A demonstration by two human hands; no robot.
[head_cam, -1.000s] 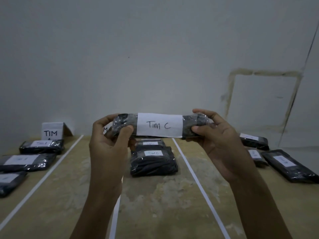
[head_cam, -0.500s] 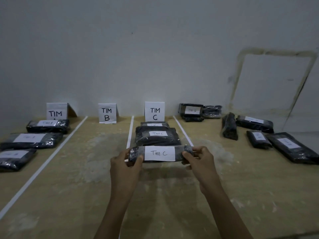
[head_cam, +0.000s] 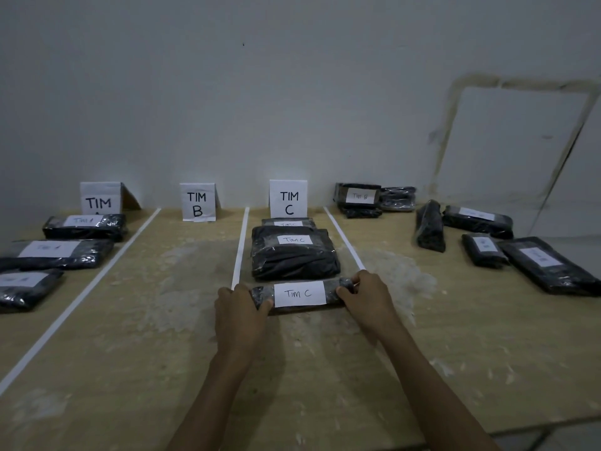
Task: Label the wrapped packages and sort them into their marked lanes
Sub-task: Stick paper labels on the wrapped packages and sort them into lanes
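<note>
Compared with a second ago, when it was being held up in front of the wall, the black plastic-wrapped package with a white "Tim C" paper label (head_cam: 299, 293) is now sitting down on the pale wooden tabletop (head_cam: 146, 336). Half a second ago it was hovering slightly nearer the person.

The left hand (head_cam: 242, 312) is gripping the package's left end, fingers curling over the top and thumb pressing the near face. The right hand (head_cam: 367, 296) is gripping the right end the same way.

The package's long axis is running left to right, across the lane, with the label facing up and towards the camera and its writing reading upright. It is lying at the near end of the lane, between the left white tape strip (head_cam: 240, 245) and the right white tape strip (head_cam: 344, 242). It is just in front of a larger black wrapped bundle (head_cam: 292, 258); whether the two are touching is unclear. A white folded card marked "TIM C" (head_cam: 288, 198) is standing at the lane's head.

Across the table, three labelled black packages (head_cam: 55, 255) are lying in the far-left lane. A white card marked "TIM B" (head_cam: 197, 201) is standing next, and several loose black packages (head_cam: 478, 219) are lying at the right.
</note>
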